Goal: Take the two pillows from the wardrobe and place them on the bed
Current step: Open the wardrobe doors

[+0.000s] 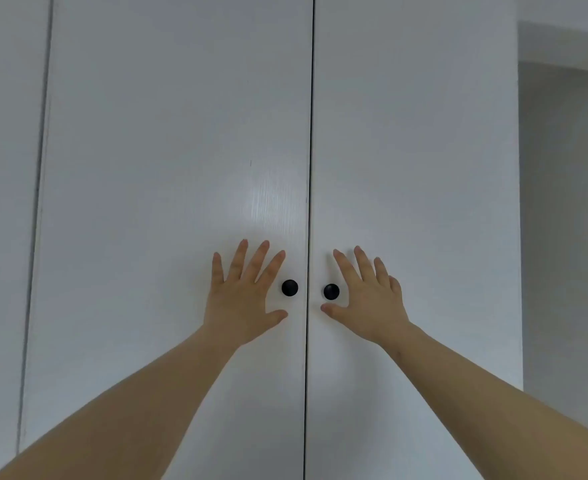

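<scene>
White wardrobe (167, 98), both doors shut, fills the view. Left hand (242, 299) — fingers straight and spread, gripping nothing — lies flat against the left door (129, 237), just left of the black left knob (289, 288). Across the seam, the right knob (331, 292); just right of it, the right hand (368, 299) — likewise spread flat — on the right door (424, 150).

bare left hand (242, 299), bare right hand (368, 299), slim fingers (238, 261), left forearm (140, 403) and right forearm (486, 393) bare down to the frame edge
</scene>
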Demonstrator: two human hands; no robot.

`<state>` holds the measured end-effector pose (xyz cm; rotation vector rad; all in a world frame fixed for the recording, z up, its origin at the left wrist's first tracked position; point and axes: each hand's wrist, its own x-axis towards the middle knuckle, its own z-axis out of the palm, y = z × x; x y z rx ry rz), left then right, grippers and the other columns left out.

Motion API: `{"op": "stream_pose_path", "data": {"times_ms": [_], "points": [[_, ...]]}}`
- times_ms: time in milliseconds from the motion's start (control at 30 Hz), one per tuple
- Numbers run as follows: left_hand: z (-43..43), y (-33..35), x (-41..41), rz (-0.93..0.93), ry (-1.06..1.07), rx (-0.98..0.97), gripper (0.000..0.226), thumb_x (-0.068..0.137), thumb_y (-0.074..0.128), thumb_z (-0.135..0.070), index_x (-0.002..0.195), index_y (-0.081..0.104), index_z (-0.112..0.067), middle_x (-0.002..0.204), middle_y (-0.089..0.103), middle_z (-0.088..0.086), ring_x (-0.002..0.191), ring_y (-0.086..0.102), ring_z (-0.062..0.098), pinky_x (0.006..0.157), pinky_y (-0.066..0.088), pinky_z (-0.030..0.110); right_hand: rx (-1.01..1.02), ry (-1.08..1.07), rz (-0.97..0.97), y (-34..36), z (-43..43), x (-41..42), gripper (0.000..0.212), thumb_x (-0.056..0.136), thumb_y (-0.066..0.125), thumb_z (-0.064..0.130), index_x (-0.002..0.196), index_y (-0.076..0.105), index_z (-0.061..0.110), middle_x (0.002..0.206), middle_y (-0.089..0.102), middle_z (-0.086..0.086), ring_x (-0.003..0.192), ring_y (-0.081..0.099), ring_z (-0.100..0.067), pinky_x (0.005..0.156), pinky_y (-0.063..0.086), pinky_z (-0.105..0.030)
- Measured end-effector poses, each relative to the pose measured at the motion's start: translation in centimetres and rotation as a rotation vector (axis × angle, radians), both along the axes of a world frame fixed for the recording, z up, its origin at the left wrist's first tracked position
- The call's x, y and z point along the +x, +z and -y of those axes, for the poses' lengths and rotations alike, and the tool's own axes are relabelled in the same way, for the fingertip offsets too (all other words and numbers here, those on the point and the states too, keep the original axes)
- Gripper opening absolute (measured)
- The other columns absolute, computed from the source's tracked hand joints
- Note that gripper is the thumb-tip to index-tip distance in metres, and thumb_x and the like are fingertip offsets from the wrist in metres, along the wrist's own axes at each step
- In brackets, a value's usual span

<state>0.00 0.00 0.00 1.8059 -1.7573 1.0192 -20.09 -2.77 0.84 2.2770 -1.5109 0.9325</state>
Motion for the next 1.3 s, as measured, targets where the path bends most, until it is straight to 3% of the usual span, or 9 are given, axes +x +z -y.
{"op": "stream_pose_path", "data": {"times_ms": [267, 467, 600, 667, 733, 800, 867, 1033, 1300], "points": [[2.3, -0.5, 0.5, -0.020, 0.026, -0.021, 0.103, 0.075, 0.046, -0.072, 0.142, -0.023, -0.033, 0.155, -0.027, -0.003, 0.140, -0.028, 0.030, 0.111, -0.013, 0.057, -0.062, 0.008, -0.017, 0.0, 2.1, 1.4, 0.085, 0.085, 0.050, 0.056, 0.145, -0.008, 0.040, 0.158, -0.015, 0.003, 0.146, -0.008, -0.030, 0.117, 0.007, -0.046], [2.8, -1.2, 0.6, -0.020, 0.017, -0.067, 0.106, 0.074, 0.048, -0.071, 0.130, -0.033, -0.034, 0.154, -0.028, -0.004, 0.140, -0.029, 0.030, 0.110, -0.016, 0.057, -0.142, -0.028, -0.058, -0.9, 3.0, 1.9, 0.078, 0.087, 0.046, 0.055, 0.146, -0.003, 0.038, 0.159, -0.011, 0.002, 0.145, -0.005, -0.031, 0.116, 0.009, -0.048], [2.9, -1.4, 0.4, -0.034, 0.012, -0.071, 0.107, 0.073, 0.048, -0.072, 0.129, -0.035, -0.034, 0.141, -0.040, -0.009, 0.140, -0.029, 0.030, 0.109, -0.018, 0.057, -0.214, -0.016, 0.015, -1.1, 3.2, 2.0, 0.061, 0.089, 0.055, 0.039, 0.143, 0.027, 0.029, 0.157, 0.015, -0.001, 0.144, 0.011, -0.033, 0.105, 0.027, -0.053], [2.9, -1.4, 0.4, -0.046, 0.006, -0.073, 0.107, 0.073, 0.049, -0.072, 0.129, -0.034, -0.034, 0.139, -0.040, -0.009, 0.140, -0.029, 0.029, 0.109, -0.018, 0.056, -0.317, 0.008, 0.043, -1.2, 3.5, 2.1, 0.050, 0.078, 0.071, 0.030, 0.124, 0.052, 0.021, 0.141, 0.044, -0.010, 0.132, 0.037, -0.038, 0.093, 0.039, -0.054], [3.0, -1.5, 0.4, -0.051, 0.008, -0.063, 0.106, 0.074, 0.049, -0.071, 0.129, -0.034, -0.034, 0.138, -0.041, -0.009, 0.137, -0.033, 0.026, 0.108, -0.018, 0.056, -0.420, -0.008, 0.068, -1.6, 3.9, 2.2, 0.038, 0.062, 0.084, 0.022, 0.092, 0.063, 0.015, 0.101, 0.064, -0.011, 0.095, 0.061, -0.037, 0.076, 0.048, -0.049], [2.9, -1.7, 0.3, -0.054, 0.013, -0.051, 0.104, 0.075, 0.047, -0.071, 0.129, -0.034, -0.033, 0.138, -0.041, -0.008, 0.131, -0.038, 0.023, 0.108, -0.018, 0.057, -0.449, -0.023, 0.083, -2.2, 4.3, 2.5, 0.031, 0.058, 0.085, 0.018, 0.077, 0.060, 0.013, 0.072, 0.062, -0.004, 0.069, 0.060, -0.031, 0.068, 0.048, -0.042], [3.0, -1.7, 0.2, -0.053, 0.026, -0.039, 0.103, 0.077, 0.045, -0.071, 0.129, -0.035, -0.032, 0.137, -0.043, -0.006, 0.128, -0.039, 0.023, 0.108, -0.017, 0.057, -0.428, -0.015, 0.107, -2.6, 4.4, 3.0, 0.027, 0.064, 0.081, 0.015, 0.076, 0.056, 0.012, 0.062, 0.058, -0.001, 0.062, 0.056, -0.029, 0.067, 0.046, -0.041], [2.7, -1.5, -0.6, -0.064, 0.056, 0.007, 0.102, 0.080, 0.046, -0.066, 0.129, -0.036, -0.029, 0.137, -0.044, -0.001, 0.133, -0.037, 0.030, 0.110, -0.011, 0.061, -0.271, 0.023, 0.136, -2.3, 4.0, 2.9, 0.011, 0.092, 0.047, 0.022, 0.101, 0.047, 0.015, 0.084, 0.047, 0.005, 0.083, 0.041, -0.020, 0.086, 0.029, -0.035], [0.6, -2.3, -0.2, 0.029, 0.086, 0.186, 0.099, 0.084, 0.047, -0.057, 0.127, -0.036, -0.027, 0.137, -0.044, 0.002, 0.139, -0.028, 0.035, 0.116, -0.004, 0.057, -0.156, 0.055, 0.223, -1.9, 1.2, 2.1, 0.010, 0.090, 0.044, 0.019, 0.100, 0.045, 0.016, 0.085, 0.048, 0.005, 0.080, 0.043, -0.020, 0.077, 0.027, -0.032]]}}
